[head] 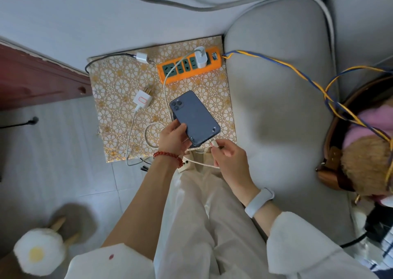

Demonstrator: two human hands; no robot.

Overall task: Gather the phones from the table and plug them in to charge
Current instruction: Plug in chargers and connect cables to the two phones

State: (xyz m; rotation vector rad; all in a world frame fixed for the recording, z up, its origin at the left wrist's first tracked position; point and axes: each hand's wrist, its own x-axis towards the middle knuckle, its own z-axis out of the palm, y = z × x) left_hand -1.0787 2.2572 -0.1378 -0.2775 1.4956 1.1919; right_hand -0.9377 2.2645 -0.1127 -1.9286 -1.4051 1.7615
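A low table covered in a gold floral cloth (119, 87) sits between pale floor tiles and a grey sofa (282, 100), where I am charging phones. My left hand (173, 138) is closed around the lower left edge of a dark blue phone (194, 117), held back-up and tilted just above the cloth. My right hand (228, 155) pinches the white connector (214, 143) of a cable (170, 70) between thumb and fingers, its tip just beside the phone's bottom edge but not yet in the port.

To seat it cleanly, I judge I should steady the phone, line the plug square with the port and push straight in, leaving slack in the cable.

The orange power strip (189, 66) holds one white charger (201, 58) in a socket near its right end; the other sockets look empty. Two more white adapters lie loose on the cloth, one (143, 100) near the middle and one (141, 57) by the far edge. I see no other phone clearly.
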